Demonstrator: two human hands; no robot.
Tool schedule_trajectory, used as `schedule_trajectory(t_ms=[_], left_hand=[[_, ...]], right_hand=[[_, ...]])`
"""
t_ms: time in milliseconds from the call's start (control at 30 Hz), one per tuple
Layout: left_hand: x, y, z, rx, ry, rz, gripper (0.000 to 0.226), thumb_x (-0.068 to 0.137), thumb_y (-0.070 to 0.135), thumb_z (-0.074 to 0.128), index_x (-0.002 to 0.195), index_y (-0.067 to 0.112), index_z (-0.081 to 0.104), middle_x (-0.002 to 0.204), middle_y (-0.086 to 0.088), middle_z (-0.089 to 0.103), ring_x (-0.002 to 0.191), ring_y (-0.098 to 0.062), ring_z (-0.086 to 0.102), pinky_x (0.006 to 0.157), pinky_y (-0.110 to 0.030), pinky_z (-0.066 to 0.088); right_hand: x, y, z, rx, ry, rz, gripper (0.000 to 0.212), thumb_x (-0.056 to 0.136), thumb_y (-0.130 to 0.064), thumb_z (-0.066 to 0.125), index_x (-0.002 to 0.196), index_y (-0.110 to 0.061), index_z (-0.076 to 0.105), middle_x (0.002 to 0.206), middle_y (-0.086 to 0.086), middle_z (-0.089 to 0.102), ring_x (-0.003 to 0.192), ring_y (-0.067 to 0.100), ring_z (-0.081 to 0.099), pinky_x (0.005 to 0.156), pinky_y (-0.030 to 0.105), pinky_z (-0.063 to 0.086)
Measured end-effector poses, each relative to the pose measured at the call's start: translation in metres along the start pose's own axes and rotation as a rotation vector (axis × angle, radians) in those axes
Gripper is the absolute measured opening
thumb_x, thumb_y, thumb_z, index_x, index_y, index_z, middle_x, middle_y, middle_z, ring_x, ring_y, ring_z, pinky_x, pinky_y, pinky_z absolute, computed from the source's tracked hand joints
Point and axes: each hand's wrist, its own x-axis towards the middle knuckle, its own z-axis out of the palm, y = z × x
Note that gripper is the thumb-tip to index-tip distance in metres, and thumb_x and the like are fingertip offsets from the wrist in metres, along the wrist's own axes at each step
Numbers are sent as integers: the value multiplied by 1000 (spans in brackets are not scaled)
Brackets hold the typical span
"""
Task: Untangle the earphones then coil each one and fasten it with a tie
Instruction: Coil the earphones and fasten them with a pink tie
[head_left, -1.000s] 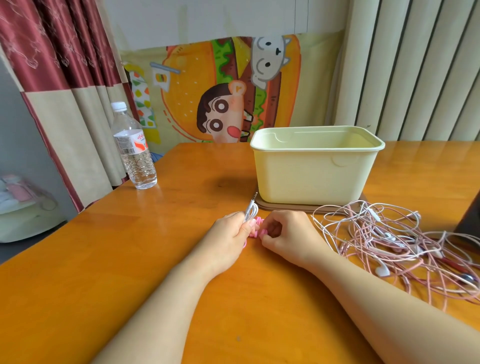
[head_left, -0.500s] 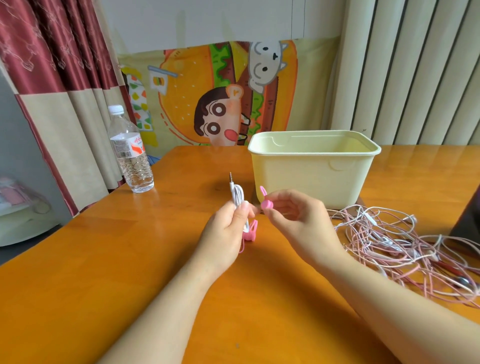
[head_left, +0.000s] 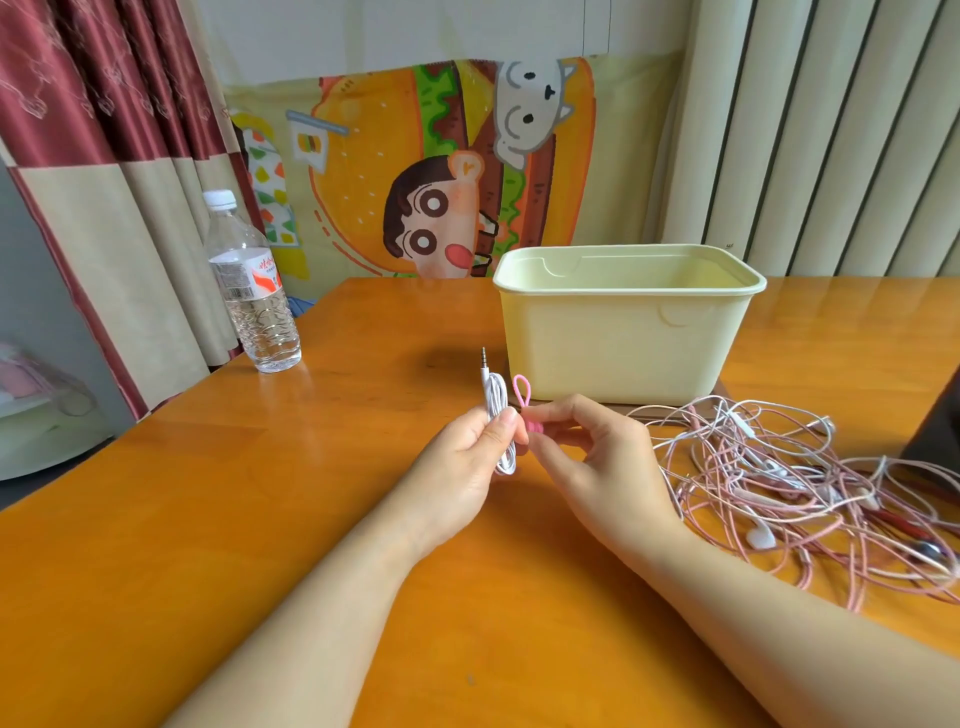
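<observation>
**Head view: held items and containers**

The pale yellow bin (head_left: 623, 338) stood open on the counter (head_left: 260, 519); its near wall hid the inside. The water bottle (head_left: 254, 296) held water. The left hand (head_left: 462, 457) pinched the coiled white earphone (head_left: 497, 415), plug upward. The right hand (head_left: 592, 452) pinched the pink tie (head_left: 523, 395) just beside the coil. The tangled earphones (head_left: 779, 483) lay right of the hands, partly cut off by the frame edge.

Water bottle (head_left: 253, 291) left; yellow tub (head_left: 623, 338) (on brown mat (head_left: 730, 400)) right.
</observation>
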Motion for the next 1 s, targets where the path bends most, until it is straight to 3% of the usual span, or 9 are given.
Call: schedule_trajectory(t_ms=[200, 300, 367, 433, 600, 700, 767, 933, 1000], left_hand=[[-1, 2, -4, 98, 9, 8, 30, 100, 32, 37, 80, 19, 55, 79, 2, 58, 75, -12, 51, 68, -18, 40], [-1, 2, -5, 161, 21, 35, 30, 100, 35, 37, 80, 22, 56, 81, -4, 59, 72, -17, 50, 70, -31, 40], [0, 2, -5, 172, 47, 43, 29, 99, 35, 38, 78, 27, 57, 91, -10, 63, 80, -26, 57, 76, -38, 45], [0, 3, -5, 174, 66, 62, 29, 99, 35, 39, 76, 30, 57, 100, -14, 63, 90, -31, 60, 82, -43, 46], [1, 2, -4, 132, 67, 64, 32, 99, 34, 39, 77, 30, 61, 100, -18, 64, 88, -33, 60, 85, -44, 46], [0, 2, -4, 6, 42, 19, 32, 95, 44, 41, 77, 35, 65, 97, -23, 63, 80, -27, 54, 89, -56, 44], [1, 1, -4, -51, 30, -11, 29, 88, 49, 42, 77, 36, 66, 91, -15, 60, 82, -25, 53, 93, -60, 41], [2, 0, -4, -58, 40, -12, 31, 88, 52, 43, 76, 35, 66, 83, -9, 59, 82, -26, 54, 86, -55, 46], [2, 1, -5, -44, 47, 15, 34, 91, 53, 43, 78, 32, 66, 82, -19, 61, 80, -30, 54, 80, -50, 46]], right_hand=[[2, 1, -1, 1, -52, 14, 17, 84, -11, 69, 96, -21, 73, 85, -9, 74, 80, 4, 69, 82, 28, 55], [2, 0, -1, 24, -54, 32, 17, 83, -13, 70, 98, -21, 74, 86, -11, 74, 80, 1, 69, 81, 19, 53], [3, 1, -1, 24, -44, 46, 17, 83, -13, 72, 98, -20, 74, 86, -11, 74, 79, 1, 68, 80, 15, 51], [3, 2, -1, 19, -38, 60, 16, 82, -14, 73, 98, -18, 74, 85, -10, 74, 78, 3, 68, 79, 16, 52], [2, 1, -1, 16, -49, 56, 18, 81, -20, 74, 99, -20, 73, 87, -9, 73, 80, 5, 68, 80, 23, 54], [3, 2, -1, -40, -52, -4, 23, 80, -16, 74, 103, -19, 73, 93, -8, 73, 84, 5, 67, 82, 26, 54], [2, 3, 0, -91, -42, -72, 23, 80, -12, 73, 103, -18, 73, 92, -7, 72, 84, 5, 67, 81, 25, 54], [3, 2, 0, -120, -8, -140, 19, 82, -17, 72, 100, -17, 74, 88, -5, 72, 78, 6, 66, 75, 24, 54], [2, 0, 1, -123, 13, -147, 17, 82, -21, 72, 99, -17, 74, 86, -6, 71, 77, 6, 66, 73, 23, 54]])
